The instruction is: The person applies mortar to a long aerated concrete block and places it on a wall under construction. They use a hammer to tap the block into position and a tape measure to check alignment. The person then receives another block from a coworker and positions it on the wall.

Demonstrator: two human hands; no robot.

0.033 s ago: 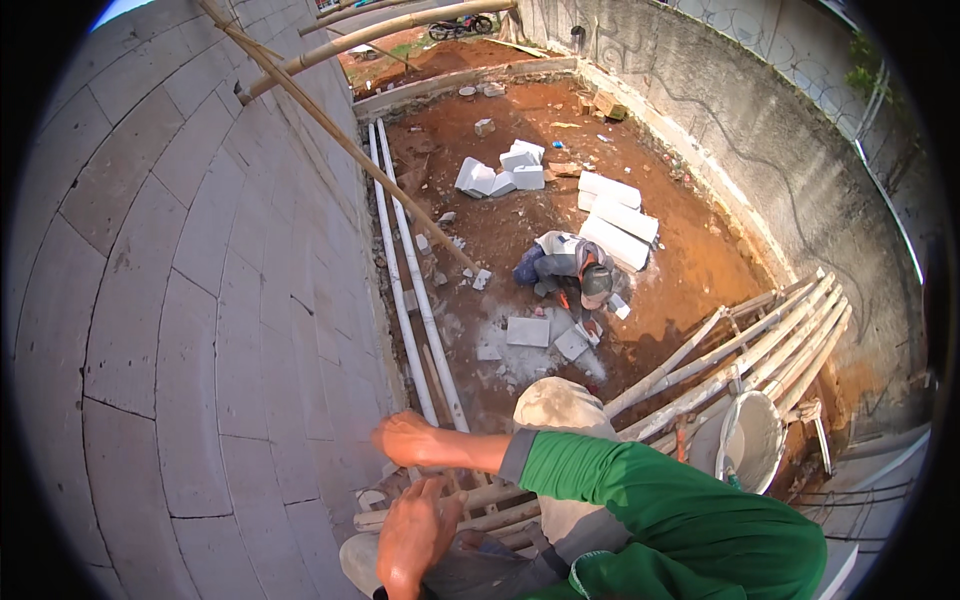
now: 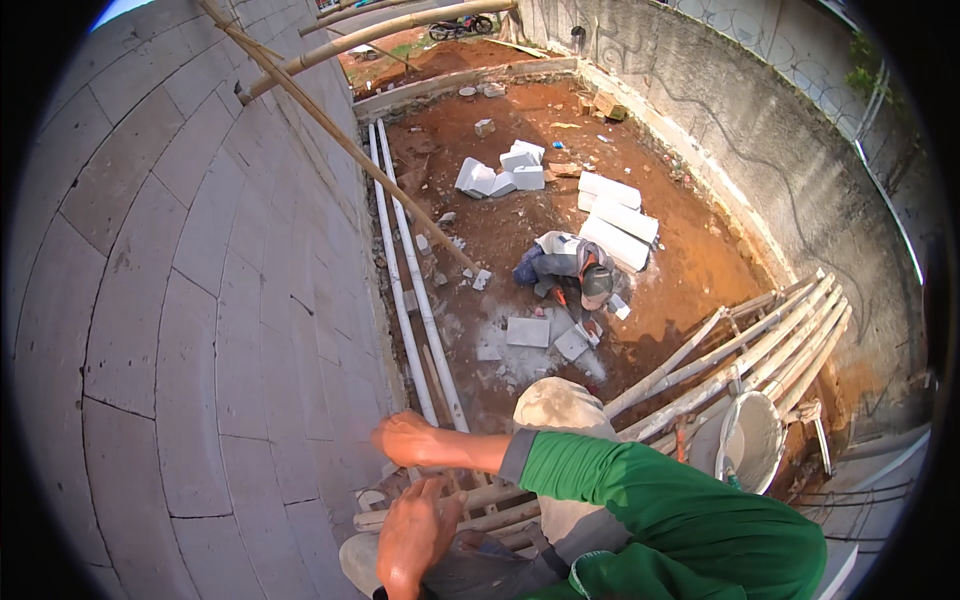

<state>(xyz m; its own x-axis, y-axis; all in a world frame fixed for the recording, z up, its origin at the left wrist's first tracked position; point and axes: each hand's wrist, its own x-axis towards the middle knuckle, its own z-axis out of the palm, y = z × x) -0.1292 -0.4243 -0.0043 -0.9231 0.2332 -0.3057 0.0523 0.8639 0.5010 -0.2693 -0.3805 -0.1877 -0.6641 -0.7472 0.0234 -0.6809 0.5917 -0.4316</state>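
Observation:
My right hand [image 2: 403, 439] hangs bent at the wrist near the block wall [image 2: 190, 380], its green-sleeved forearm lying across my raised knee [image 2: 560, 402]. The fingers of that hand are turned away and hidden, and nothing shows in it. Lower down, my left hand [image 2: 415, 535] droops loosely by my other knee [image 2: 360, 560], thumb apart from the fingers, holding nothing visible. Bamboo poles [image 2: 495, 508] run beneath my hands. Down on the ground, a person [image 2: 570, 268] in a cap crouches over white blocks [image 2: 528, 331], one hand on a block piece.
White block stacks [image 2: 620, 225] lie beyond the crouching person. Two white pipes [image 2: 405, 290] run along the wall's foot. To my right are leaning bamboo poles [image 2: 770, 345] and a mortar-stained bucket [image 2: 755, 440]. A bamboo brace [image 2: 340, 135] slants from the wall to the ground.
My hands stay in place. The crouching person's arms and hand have shifted very slightly by the block piece.

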